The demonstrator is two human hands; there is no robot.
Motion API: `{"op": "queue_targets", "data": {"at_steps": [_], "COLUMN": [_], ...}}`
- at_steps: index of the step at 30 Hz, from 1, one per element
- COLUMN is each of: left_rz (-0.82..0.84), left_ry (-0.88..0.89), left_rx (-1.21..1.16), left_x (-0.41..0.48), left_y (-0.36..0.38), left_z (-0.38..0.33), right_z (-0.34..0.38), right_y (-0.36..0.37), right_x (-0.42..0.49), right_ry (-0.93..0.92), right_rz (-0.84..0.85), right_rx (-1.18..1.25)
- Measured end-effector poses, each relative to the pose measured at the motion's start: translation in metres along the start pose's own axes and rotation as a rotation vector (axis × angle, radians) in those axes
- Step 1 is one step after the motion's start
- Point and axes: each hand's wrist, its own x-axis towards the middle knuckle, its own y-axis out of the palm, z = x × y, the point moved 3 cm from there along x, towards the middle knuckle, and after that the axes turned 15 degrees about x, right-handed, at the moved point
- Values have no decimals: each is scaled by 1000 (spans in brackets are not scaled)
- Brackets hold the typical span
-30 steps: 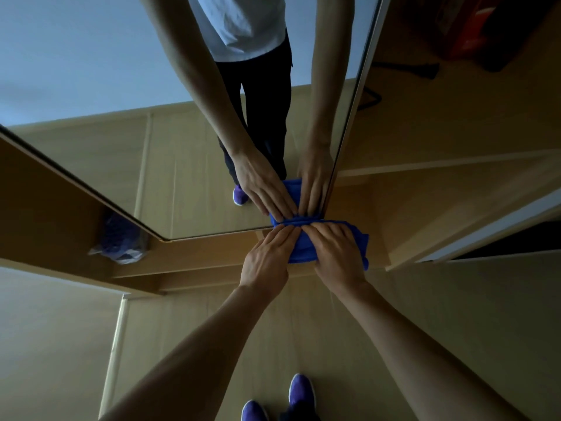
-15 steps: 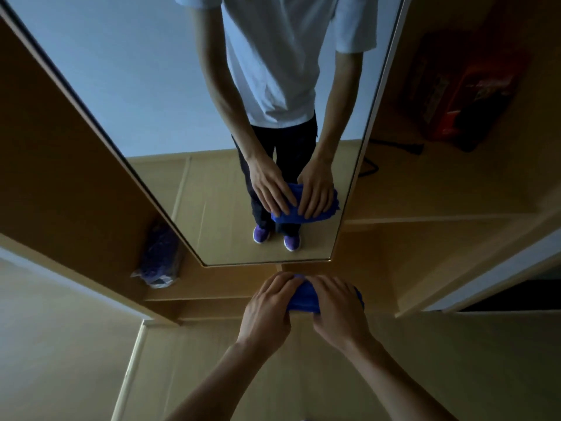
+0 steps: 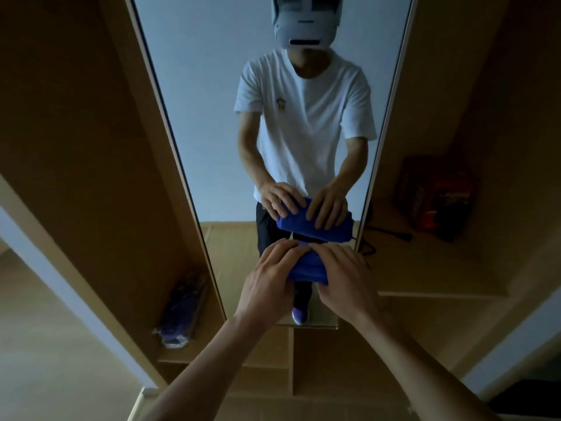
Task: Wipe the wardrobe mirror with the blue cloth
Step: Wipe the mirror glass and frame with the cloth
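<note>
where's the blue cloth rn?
Head view, centre: blue cloth bunched under both hands, left hand and right hand, low before the mirror.

Both hands [image 3: 309, 281] on blue cloth [image 3: 308, 267]

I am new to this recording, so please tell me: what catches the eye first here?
The tall wardrobe mirror fills the centre and reflects the person. Low in front of it, the left hand and right hand together hold a folded blue cloth. A red box sits on the shelf at right.
</note>
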Motion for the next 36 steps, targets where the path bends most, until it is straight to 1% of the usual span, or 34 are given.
{"op": "queue_targets", "data": {"at_steps": [7, 12, 19, 23, 30, 32, 36], "left_rz": [-151, -328, -502, -603, -682, -681, -692], "left_ry": [34, 83, 202, 278, 322, 348, 370], "left_rx": [-26, -23, -12, -3, -26, -33, 35], "left_x": [34, 64, 98, 133, 191, 209, 244], "left_y": [-67, -129, -209, -260, -327, -344, -376], "left_z": [4, 7, 16, 25, 36, 37, 37], "right_z": [50, 93, 168, 209, 264, 277, 295], "right_y": [-52, -91, -146, -180, -238, -257, -296], "right_x": [44, 77, 116, 150, 190, 196, 212], "right_ry": [-176, -278, -384, -420, -511, -553, -544], "right_rz": [-110, -197, -346, -454, -610, -659, -638], "right_rx": [-64, -101, -194, -239, -345, -372, -434]}}
